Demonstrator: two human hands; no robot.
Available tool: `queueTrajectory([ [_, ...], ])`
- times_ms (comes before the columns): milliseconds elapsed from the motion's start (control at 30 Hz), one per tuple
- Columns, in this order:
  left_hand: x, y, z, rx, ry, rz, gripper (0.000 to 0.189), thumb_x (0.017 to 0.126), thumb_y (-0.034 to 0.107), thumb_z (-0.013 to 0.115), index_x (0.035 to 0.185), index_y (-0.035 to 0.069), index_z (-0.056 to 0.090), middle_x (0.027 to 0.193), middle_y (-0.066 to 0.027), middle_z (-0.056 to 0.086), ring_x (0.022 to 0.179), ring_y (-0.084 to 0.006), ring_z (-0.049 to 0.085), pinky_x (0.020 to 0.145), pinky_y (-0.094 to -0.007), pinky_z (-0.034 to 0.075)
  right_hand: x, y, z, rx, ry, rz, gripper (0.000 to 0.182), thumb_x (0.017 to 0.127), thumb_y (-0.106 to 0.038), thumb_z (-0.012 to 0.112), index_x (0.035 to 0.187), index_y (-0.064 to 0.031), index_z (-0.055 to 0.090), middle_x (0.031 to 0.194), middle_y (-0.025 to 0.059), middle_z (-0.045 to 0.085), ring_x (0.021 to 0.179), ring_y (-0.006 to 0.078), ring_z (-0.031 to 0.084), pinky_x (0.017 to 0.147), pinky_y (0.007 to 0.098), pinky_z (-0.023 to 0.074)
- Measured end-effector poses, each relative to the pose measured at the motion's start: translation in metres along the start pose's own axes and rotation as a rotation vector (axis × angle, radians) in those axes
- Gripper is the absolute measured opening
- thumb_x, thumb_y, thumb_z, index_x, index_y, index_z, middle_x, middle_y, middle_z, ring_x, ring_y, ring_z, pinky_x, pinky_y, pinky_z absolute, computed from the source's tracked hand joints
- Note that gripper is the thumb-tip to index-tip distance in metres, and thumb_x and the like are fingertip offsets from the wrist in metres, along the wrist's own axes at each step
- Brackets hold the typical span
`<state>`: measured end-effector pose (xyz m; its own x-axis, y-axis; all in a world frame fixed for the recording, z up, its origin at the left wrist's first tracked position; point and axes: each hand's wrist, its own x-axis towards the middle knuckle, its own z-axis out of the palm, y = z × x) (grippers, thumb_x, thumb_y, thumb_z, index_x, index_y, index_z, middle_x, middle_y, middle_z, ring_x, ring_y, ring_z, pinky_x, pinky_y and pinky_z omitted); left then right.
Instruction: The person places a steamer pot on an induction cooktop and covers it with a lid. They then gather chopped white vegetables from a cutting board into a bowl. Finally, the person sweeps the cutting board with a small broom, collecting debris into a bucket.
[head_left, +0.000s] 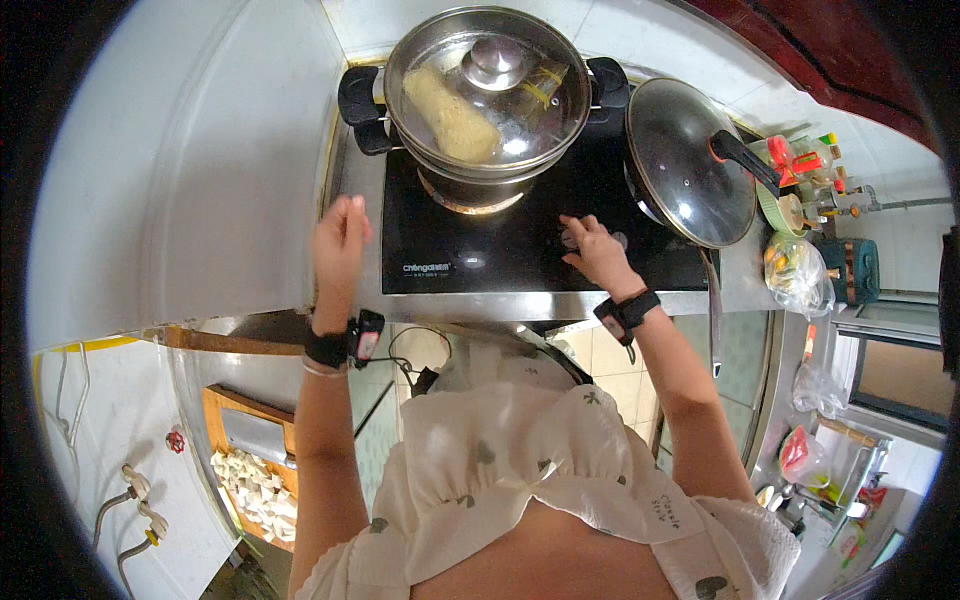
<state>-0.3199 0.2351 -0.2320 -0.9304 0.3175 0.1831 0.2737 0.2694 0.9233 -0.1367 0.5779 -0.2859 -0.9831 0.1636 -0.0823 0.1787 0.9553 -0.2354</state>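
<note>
My right hand (600, 251) is over the front of a black glass cooktop (480, 259), fingers apart and index finger extended beside round control markings. It holds nothing. My left hand (341, 240), slightly blurred, hovers near the cooktop's left edge with its fingers drawn together and nothing visible in them. On the back left of the cooktop stands a steel steamer pot (480, 177) with black side handles. Through its glass lid (517, 120), a pale yellow, corn-like piece of food (454, 120) and a leaf-wrapped parcel (544, 84) tied with yellow string show.
To the right, a pan under a tilted glass lid (686, 172) has its handle jutting past the counter edge. Seasoning jars (814, 157) and a plastic bag of produce (795, 274) sit beyond. At left, a cleaver (251, 435) lies on a cutting board (217, 409) with chopped pale pieces (259, 495).
</note>
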Motion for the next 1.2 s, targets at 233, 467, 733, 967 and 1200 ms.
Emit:
queueTrajectory([
  [233, -0.039, 0.012, 0.002, 0.261, -0.068, -0.065, 0.038, 0.098, 0.026, 0.051, 0.067, 0.006, 0.045, 0.059, -0.0009, 0.049, 0.056, -0.0082, 0.044, 0.054, -0.0259, 0.038, 0.006, 0.010, 0.033, -0.053, 0.054, 0.020, 0.035, 0.079, -0.004, 0.062, 0.112, -0.0114, 0.056, 0.099, 0.0133, 0.055, 0.092, 0.0316, 0.063, 0.071, 0.0403, 0.0558],
  [467, -0.050, 0.005, -0.003, 0.215, -0.029, -0.079, 0.034, 0.095, 0.023, 0.057, 0.070, 0.002, 0.049, 0.058, -0.0058, 0.054, 0.052, -0.0123, 0.050, 0.052, -0.0282, 0.040, 0.007, 0.009, 0.036, -0.038, 0.062, 0.036, 0.034, 0.077, -0.009, 0.067, 0.108, -0.0098, 0.054, 0.099, 0.0152, 0.056, 0.082, 0.0332, 0.065, 0.067, 0.0402, 0.0564],
  [733, -0.053, 0.005, -0.001, 0.260, -0.029, -0.080, 0.033, 0.095, 0.024, 0.057, 0.070, 0.002, 0.049, 0.057, -0.0053, 0.054, 0.052, -0.0117, 0.051, 0.051, -0.0282, 0.040, 0.012, -0.003, 0.031, -0.085, 0.026, 0.068, 0.029, 0.079, -0.010, 0.065, 0.106, -0.0122, 0.056, 0.101, 0.0149, 0.057, 0.086, 0.0330, 0.064, 0.068, 0.0388, 0.0565],
  [967, -0.052, 0.004, -0.002, 0.257, -0.049, -0.058, 0.032, 0.094, 0.023, 0.057, 0.072, 0.002, 0.049, 0.057, -0.0060, 0.055, 0.052, -0.0134, 0.053, 0.051, -0.0279, 0.040, 0.009, -0.003, 0.033, -0.261, 0.036, -0.116, 0.026, 0.080, -0.006, 0.056, 0.104, -0.0151, 0.062, 0.103, 0.0090, 0.057, 0.088, 0.0300, 0.062, 0.071, 0.0360, 0.0555],
  [1200, -0.048, 0.001, -0.002, 0.269, -0.111, 0.025, 0.020, 0.094, 0.016, 0.056, 0.080, 0.001, 0.055, 0.071, -0.0099, 0.056, 0.064, -0.0180, 0.054, 0.061, -0.0307, 0.044, 0.006, -0.003, 0.020, -0.109, 0.045, -0.131, 0.023, 0.082, -0.010, 0.055, 0.103, -0.0126, 0.065, 0.106, 0.0107, 0.055, 0.097, 0.0324, 0.057, 0.076, 0.0384, 0.0552],
])
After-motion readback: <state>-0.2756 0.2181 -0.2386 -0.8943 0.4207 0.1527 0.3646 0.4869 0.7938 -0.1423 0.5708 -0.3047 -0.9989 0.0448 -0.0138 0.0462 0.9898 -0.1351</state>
